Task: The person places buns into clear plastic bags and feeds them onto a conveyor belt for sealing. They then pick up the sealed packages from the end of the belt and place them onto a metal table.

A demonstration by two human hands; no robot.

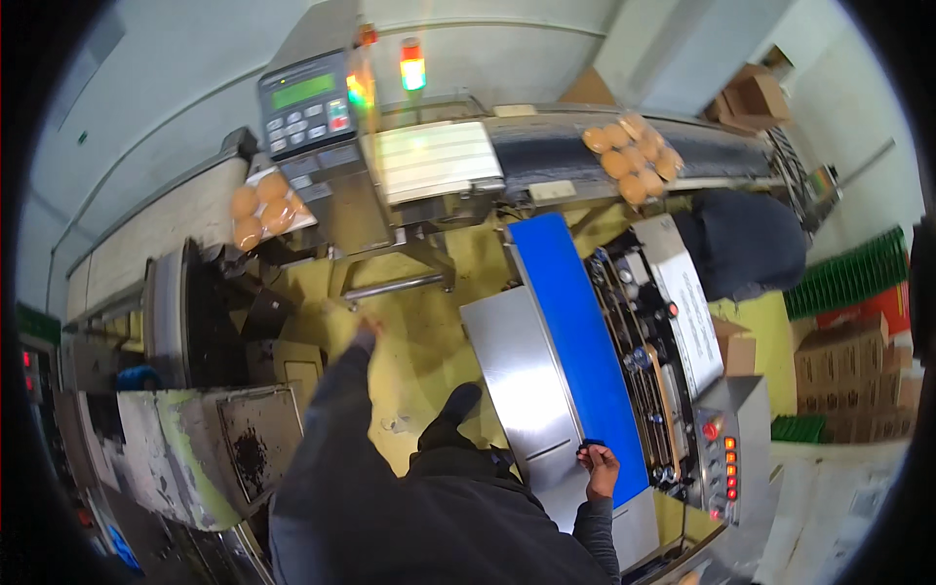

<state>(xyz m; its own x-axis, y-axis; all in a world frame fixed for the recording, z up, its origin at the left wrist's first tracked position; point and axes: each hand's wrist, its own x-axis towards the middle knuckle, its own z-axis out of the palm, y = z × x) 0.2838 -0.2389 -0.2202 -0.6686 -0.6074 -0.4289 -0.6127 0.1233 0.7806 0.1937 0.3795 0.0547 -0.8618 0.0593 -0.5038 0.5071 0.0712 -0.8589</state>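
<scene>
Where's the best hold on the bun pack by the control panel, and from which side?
Probably the near edge, approached from the wearer's side with the left hand. The bun pack appears to lie flat with that edge facing the wearer, while the control panel stands beyond it. Its rounded buns suggest supporting from below rather than squeezing the top.

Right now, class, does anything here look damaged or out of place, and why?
Yes: the pale box at the left looks damaged. Its paint appears flaked, and a ragged dark patch marks its side panel, unlike the smooth steel plate beside the blue belt.
</scene>
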